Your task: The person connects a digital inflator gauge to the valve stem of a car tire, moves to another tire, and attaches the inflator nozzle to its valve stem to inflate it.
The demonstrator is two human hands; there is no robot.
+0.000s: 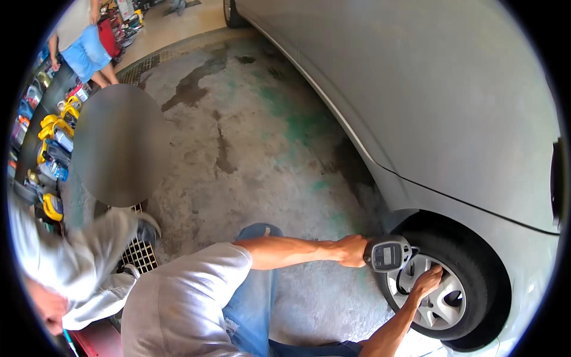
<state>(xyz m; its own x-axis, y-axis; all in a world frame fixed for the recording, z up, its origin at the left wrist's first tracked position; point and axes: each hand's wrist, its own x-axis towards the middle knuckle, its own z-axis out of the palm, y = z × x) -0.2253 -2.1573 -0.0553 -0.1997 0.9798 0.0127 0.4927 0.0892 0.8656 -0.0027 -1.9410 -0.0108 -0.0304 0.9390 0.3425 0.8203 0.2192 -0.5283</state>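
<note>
My left hand [353, 250] is wrapped around a handheld tyre inflator [378, 262] with a small digital display. The inflator is held just in front of the wheel's upper left side, and a dark hose bends out of its far end towards the wheel. My right hand [427, 281] reaches up to the silver multi-spoke wheel rim [443, 309], its fingers pinched together near the middle of the upper spokes. What sits between those fingertips is hidden. Around the rim is the black tyre [476, 271], inside the car's wheel arch.
The silver-grey car [428, 101] fills the right side. Concrete floor [220, 143] with wet patches stretches left of it, with a floor grate [140, 253]. Bottles [56, 134] line a left shelf. Another person's grey sleeve [35, 250] is close at left; a person in blue shorts [87, 55] stands behind.
</note>
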